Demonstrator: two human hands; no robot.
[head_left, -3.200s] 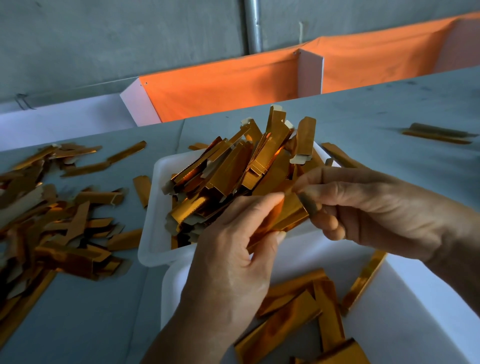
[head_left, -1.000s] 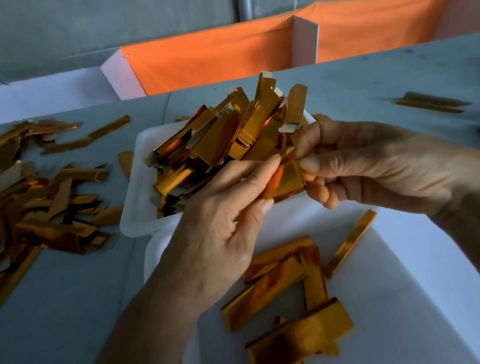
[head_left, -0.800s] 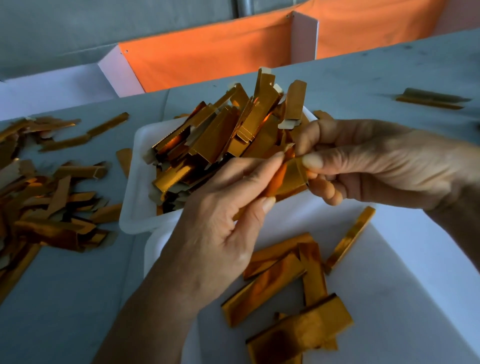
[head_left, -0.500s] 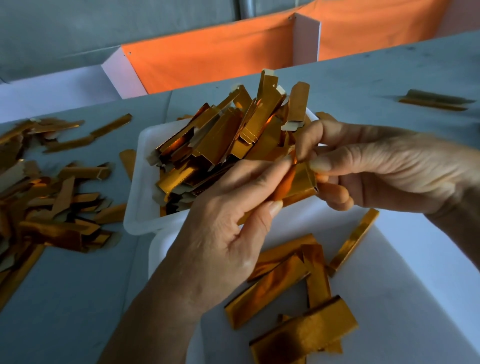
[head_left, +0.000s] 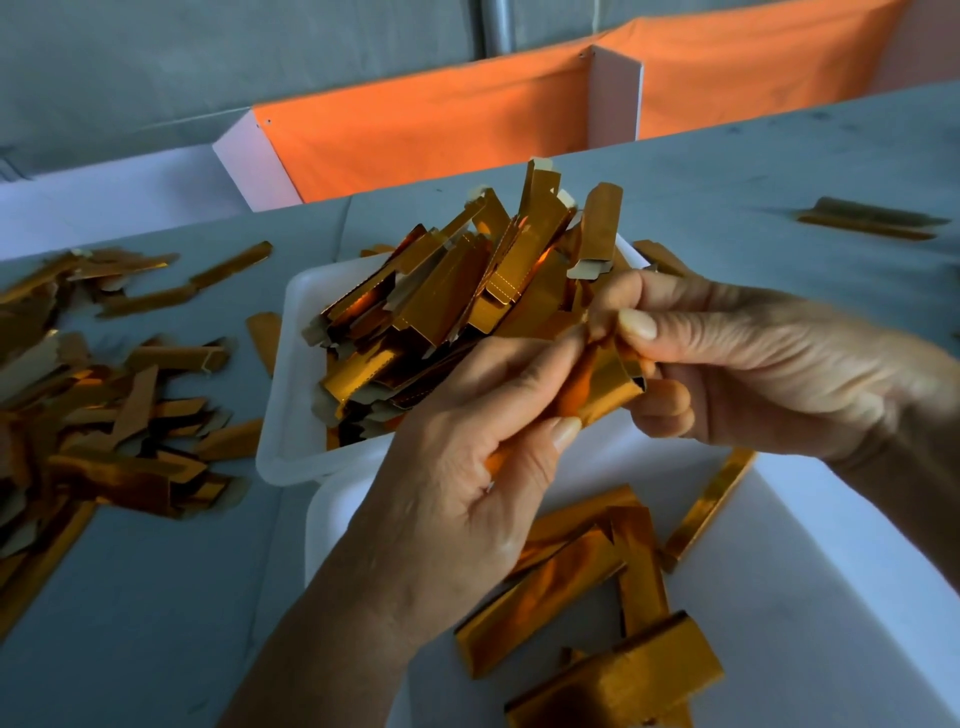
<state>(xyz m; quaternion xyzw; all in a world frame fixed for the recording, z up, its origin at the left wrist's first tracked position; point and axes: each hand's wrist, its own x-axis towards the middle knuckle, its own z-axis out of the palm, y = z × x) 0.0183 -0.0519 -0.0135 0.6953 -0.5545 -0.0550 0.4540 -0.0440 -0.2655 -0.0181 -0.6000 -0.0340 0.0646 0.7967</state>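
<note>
Just above the near edge of the far white tray (head_left: 291, 415), gripped at both ends: one gold foil sleeve (head_left: 605, 387). Left hand (head_left: 457, 483) curled round its lower left end, thumb on top; right hand (head_left: 769, 374) pinching its right end between thumb and fingers. Same grip and nearly the same spot as half a second ago, right end puffed squarer than a second ago. Behind, heaped gold blanks (head_left: 467, 291) filling that tray; below, folded sleeves (head_left: 571, 577) lying in the near white tray (head_left: 831, 571); at left, loose blanks (head_left: 104, 415) scattered on the grey table (head_left: 156, 571).
</note>
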